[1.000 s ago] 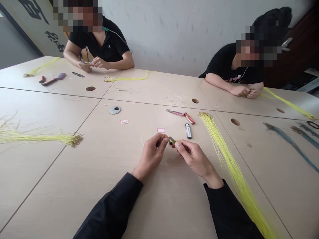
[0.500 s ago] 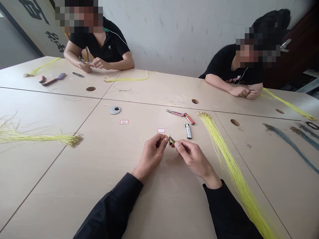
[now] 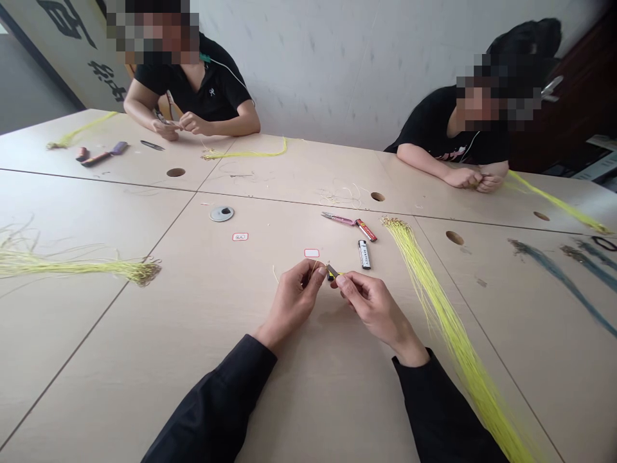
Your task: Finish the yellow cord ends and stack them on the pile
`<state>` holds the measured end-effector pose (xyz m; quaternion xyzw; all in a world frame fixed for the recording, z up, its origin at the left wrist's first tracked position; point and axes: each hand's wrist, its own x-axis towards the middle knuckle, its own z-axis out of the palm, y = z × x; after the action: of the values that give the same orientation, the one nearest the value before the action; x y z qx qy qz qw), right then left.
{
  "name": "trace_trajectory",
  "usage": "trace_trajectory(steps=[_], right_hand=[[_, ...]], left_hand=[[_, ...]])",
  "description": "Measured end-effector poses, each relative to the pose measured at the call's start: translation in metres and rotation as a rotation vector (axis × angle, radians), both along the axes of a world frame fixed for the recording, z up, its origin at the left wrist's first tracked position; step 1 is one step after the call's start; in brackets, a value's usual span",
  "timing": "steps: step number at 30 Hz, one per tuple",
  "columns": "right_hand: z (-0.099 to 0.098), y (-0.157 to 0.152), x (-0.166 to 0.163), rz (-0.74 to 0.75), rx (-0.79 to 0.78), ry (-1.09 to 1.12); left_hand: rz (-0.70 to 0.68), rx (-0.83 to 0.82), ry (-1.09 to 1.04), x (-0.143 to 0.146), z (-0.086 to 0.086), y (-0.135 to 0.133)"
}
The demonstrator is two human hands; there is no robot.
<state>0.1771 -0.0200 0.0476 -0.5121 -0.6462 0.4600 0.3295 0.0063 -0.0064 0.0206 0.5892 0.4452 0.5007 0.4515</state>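
Fingers pinched, my left hand (image 3: 297,292) holds a thin yellow cord (image 3: 315,263), a loose strand of which curves out left of the knuckles. My right hand (image 3: 371,305) is closed on a small grey, black and yellow tool (image 3: 332,272); its kind is not clear, as the fingers cover most of it. The tool's tip meets the cord at the left fingertips. Just beyond the hands lie a white lighter (image 3: 364,254), a red lighter (image 3: 366,230) and pink-handled thread snips (image 3: 339,218). A red-edged label (image 3: 312,253) lies behind my left hand.
Long yellow cord bundles lie to the right (image 3: 448,321) and left (image 3: 96,267). Blue-grey cord bundles (image 3: 559,273) are at far right. A grey grommet cover (image 3: 222,213) and another label (image 3: 240,236) lie ahead. Two people in black sit across the table (image 3: 193,386), handling small things.
Almost nothing differs. The tool in my right hand has shifted very slightly at the cord; both hands keep their place.
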Motion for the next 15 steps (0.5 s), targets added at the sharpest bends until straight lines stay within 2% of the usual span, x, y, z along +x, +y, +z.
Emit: trace_trajectory(steps=[15], right_hand=[[-0.0065, 0.0014, -0.0021, -0.01, -0.02, 0.007]], left_hand=[[0.03, 0.043, 0.031, -0.0004, -0.0041, 0.0007]])
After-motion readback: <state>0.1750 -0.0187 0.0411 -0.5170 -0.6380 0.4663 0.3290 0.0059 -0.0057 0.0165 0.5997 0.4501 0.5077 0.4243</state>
